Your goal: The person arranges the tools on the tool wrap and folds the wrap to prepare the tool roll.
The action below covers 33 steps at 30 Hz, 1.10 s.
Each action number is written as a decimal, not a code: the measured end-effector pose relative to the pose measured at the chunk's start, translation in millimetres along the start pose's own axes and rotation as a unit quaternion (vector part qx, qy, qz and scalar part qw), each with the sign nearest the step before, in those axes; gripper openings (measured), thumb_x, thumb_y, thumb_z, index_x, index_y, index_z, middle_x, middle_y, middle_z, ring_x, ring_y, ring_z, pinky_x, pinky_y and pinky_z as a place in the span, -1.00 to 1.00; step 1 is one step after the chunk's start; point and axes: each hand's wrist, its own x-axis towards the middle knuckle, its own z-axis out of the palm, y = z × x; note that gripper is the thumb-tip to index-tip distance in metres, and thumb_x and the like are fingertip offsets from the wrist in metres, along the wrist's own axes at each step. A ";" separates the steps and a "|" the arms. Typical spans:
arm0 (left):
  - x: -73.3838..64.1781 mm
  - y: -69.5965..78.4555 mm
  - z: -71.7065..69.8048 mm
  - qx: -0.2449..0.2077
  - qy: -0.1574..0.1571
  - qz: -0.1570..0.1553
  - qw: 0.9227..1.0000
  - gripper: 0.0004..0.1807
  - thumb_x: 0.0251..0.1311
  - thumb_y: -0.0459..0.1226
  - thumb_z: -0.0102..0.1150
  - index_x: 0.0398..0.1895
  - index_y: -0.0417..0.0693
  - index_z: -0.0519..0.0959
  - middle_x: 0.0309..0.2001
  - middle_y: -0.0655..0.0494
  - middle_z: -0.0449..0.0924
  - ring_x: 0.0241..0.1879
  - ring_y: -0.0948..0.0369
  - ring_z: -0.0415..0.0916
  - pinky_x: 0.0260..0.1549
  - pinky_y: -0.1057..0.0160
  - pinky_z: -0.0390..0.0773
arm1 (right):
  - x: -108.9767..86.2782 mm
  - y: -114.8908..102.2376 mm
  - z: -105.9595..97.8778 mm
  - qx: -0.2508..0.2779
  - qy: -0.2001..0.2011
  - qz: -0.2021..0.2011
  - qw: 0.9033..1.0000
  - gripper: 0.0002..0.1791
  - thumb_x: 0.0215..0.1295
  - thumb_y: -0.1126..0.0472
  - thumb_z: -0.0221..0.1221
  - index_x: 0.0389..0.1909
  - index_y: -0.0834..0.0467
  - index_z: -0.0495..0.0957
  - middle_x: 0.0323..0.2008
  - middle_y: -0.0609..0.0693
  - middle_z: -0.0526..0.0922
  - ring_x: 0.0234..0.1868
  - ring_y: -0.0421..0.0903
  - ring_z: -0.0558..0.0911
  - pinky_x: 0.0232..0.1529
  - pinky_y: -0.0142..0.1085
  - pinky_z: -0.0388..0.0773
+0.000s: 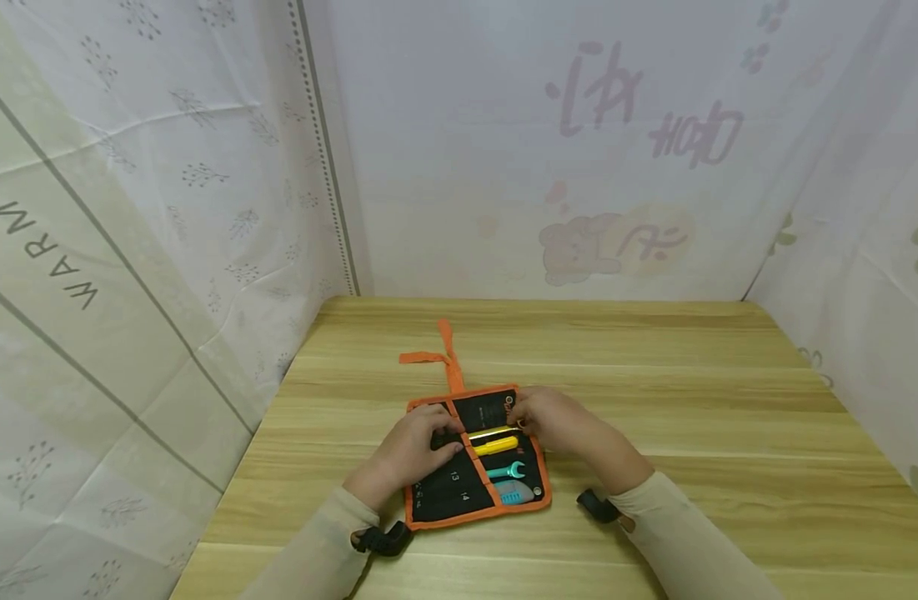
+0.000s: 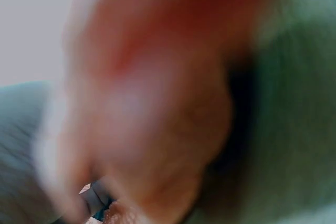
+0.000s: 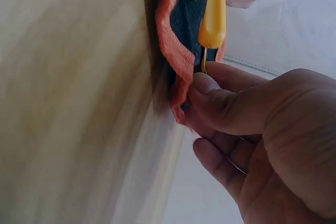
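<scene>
A black tool pouch [image 1: 451,500] with orange trim lies unfolded on the table. On its right half are a yellow-handled tool [image 1: 496,447], a teal open-end wrench [image 1: 507,471] and a grey-teal utility knife [image 1: 515,492]. Above the yellow handle lies a slim yellow-and-silver tool [image 1: 492,434]. My right hand [image 1: 556,421] pinches that slim tool's end between thumb and forefinger, close to the pouch's orange edge [image 3: 176,51]. My left hand [image 1: 409,446] rests on the pouch's left half, thumb and fingers apart near the orange divider. The left wrist view shows mostly blurred skin.
Two orange tie straps [image 1: 453,367] stretch from the pouch's top edge across the wooden table [image 1: 616,358]. Printed curtains [image 1: 443,167] hang behind the table and at both sides. Black bands [image 1: 383,540] sit at both wrists.
</scene>
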 end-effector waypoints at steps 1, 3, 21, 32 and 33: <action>0.0 0.2 -0.1 -0.001 0.000 -0.001 1.000 -0.85 0.32 -0.13 0.46 -0.09 0.17 0.76 -0.20 0.36 0.58 -0.24 0.35 0.44 -0.20 0.26 0.56 | 1.1 -1.3 0.5 0.003 0.000 -0.003 1.000 -0.73 0.31 0.46 0.37 -0.13 0.05 0.80 -0.18 -0.15 0.63 -0.17 -0.18 0.60 -0.10 -0.26 0.64; 0.1 0.8 -0.6 -0.004 0.000 -0.003 1.000 -0.85 0.32 -0.14 0.46 -0.09 0.17 0.76 -0.20 0.36 0.58 -0.25 0.35 0.45 -0.20 0.26 0.57 | 3.3 -3.8 1.9 0.012 -0.001 -0.007 1.000 -0.72 0.30 0.48 0.37 -0.12 0.05 0.80 -0.18 -0.16 0.63 -0.18 -0.19 0.59 -0.11 -0.28 0.64; 0.5 2.9 -0.8 -0.009 -0.002 -0.015 1.000 -0.86 0.32 -0.14 0.46 -0.09 0.18 0.75 -0.22 0.34 0.56 -0.28 0.33 0.43 -0.23 0.27 0.55 | 17.4 -10.8 2.9 0.051 -0.034 -0.024 0.998 -0.66 0.39 0.55 0.20 -0.12 0.09 0.81 -0.23 -0.13 0.65 -0.27 -0.26 0.58 -0.18 -0.38 0.62; 0.2 2.0 0.1 -0.007 -0.008 -0.015 1.000 -0.86 0.33 -0.13 0.46 -0.10 0.19 0.75 -0.22 0.35 0.54 -0.27 0.35 0.42 -0.22 0.28 0.55 | 17.5 -17.1 1.1 0.027 -0.040 -0.008 0.999 -0.64 0.37 0.55 0.22 -0.17 0.05 0.84 -0.32 -0.18 0.57 -0.32 -0.25 0.54 -0.21 -0.38 0.60; 0.1 2.0 0.1 -0.008 -0.007 -0.015 1.000 -0.86 0.33 -0.13 0.46 -0.10 0.19 0.75 -0.22 0.35 0.54 -0.27 0.35 0.43 -0.22 0.28 0.55 | 17.2 -17.5 0.8 0.027 -0.040 -0.007 0.999 -0.64 0.37 0.54 0.22 -0.17 0.05 0.84 -0.31 -0.17 0.57 -0.32 -0.25 0.54 -0.20 -0.37 0.60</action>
